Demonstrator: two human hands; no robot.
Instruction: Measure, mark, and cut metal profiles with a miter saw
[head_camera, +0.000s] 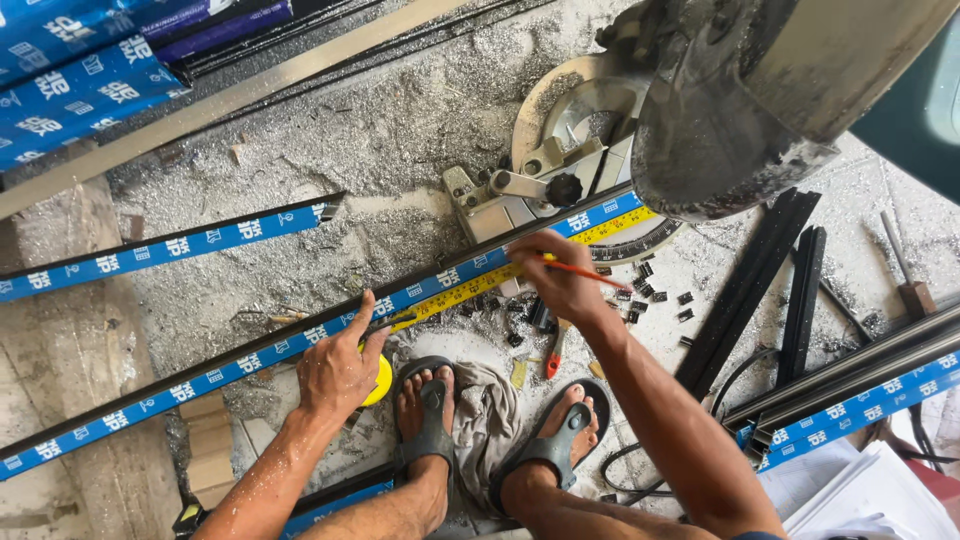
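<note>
The floor (400, 130) is concrete, covered with metal shavings and offcuts. A long profile (300, 340), wrapped in blue film, lies diagonally across it and serves as the reference here.

A yellow tape blade (470, 285) runs along the near edge of the profile. The tape case (380, 385), also yellow, sits just beside the profile at its near side, under the left hand (335, 370). The left grip is closed over the case, with the fingertips pressing on the profile.

The right hand (560, 280) rests on the profile further along, toward the saw. Its grip is pinched on an orange pencil (590, 272), whose tip points past the profile's near edge.

A miter saw (640, 120) stands at the far end of the profile, its base touching it. Two sandalled feet (430, 400) are planted near the profile's near side. Dark rails (790, 290) lie well apart, beyond the right hand.
</note>
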